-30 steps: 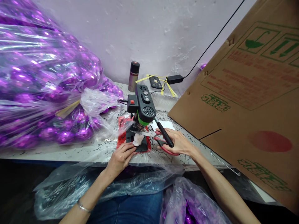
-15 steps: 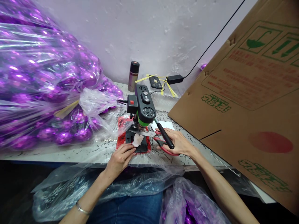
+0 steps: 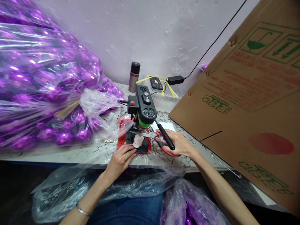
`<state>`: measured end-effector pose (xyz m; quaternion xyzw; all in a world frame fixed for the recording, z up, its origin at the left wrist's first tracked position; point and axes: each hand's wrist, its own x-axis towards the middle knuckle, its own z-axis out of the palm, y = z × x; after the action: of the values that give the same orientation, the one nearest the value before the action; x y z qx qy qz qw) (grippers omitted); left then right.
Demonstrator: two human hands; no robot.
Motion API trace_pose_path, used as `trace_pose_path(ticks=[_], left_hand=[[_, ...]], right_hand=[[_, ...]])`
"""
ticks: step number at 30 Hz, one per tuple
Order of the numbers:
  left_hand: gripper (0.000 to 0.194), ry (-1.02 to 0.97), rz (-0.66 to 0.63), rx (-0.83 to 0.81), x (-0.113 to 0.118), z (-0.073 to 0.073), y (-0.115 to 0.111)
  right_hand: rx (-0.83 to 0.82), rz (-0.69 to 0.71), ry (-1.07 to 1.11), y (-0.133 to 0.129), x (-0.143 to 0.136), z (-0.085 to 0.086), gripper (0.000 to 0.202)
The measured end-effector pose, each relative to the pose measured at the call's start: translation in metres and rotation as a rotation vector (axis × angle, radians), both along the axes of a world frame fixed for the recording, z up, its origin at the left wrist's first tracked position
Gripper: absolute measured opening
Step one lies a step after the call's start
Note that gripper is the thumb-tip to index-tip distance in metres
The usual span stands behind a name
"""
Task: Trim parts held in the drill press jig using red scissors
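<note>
My right hand (image 3: 176,142) is closed on a pair of red-handled scissors (image 3: 161,143). The blades point left, over the base of a small black bench drill press (image 3: 147,107) and below its head. The machine's black lever handle (image 3: 166,137) passes in front of my right hand. My left hand (image 3: 122,156) is at the front of the black base (image 3: 142,149), fingers bent together on a crumpled piece of white tissue or cloth (image 3: 138,141). Under the base lies a red mat (image 3: 122,137).
Purple shiny balls in a clear plastic bag (image 3: 53,81) fill the left. A large cardboard box (image 3: 234,103) leans in on the right. Behind the machine are a spray can (image 3: 134,76), a phone (image 3: 156,82) and a power adapter (image 3: 176,80). Dark shavings litter the table (image 3: 70,156).
</note>
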<state>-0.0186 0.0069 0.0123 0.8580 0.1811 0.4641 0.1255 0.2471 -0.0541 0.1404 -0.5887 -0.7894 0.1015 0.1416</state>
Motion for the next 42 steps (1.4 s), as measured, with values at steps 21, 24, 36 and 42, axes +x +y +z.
trace_pose_path(ticks=[21, 24, 36, 42], left_hand=[[0.018, -0.005, -0.001, -0.016, 0.000, -0.001, -0.001], [0.019, -0.003, -0.006, -0.028, 0.000, -0.003, -0.001], [0.018, -0.001, 0.005, -0.017, 0.000, -0.003, -0.001], [0.019, 0.004, 0.006, -0.032, 0.000, -0.004, -0.001]], right_hand=[[0.024, 0.008, -0.030, -0.002, 0.002, 0.002, 0.056], [0.028, 0.018, -0.023, 0.001, -0.001, 0.003, 0.057], [0.014, 0.004, -0.022, 0.000, 0.001, -0.004, 0.061], [0.005, -0.002, -0.019, 0.002, 0.000, -0.004, 0.061]])
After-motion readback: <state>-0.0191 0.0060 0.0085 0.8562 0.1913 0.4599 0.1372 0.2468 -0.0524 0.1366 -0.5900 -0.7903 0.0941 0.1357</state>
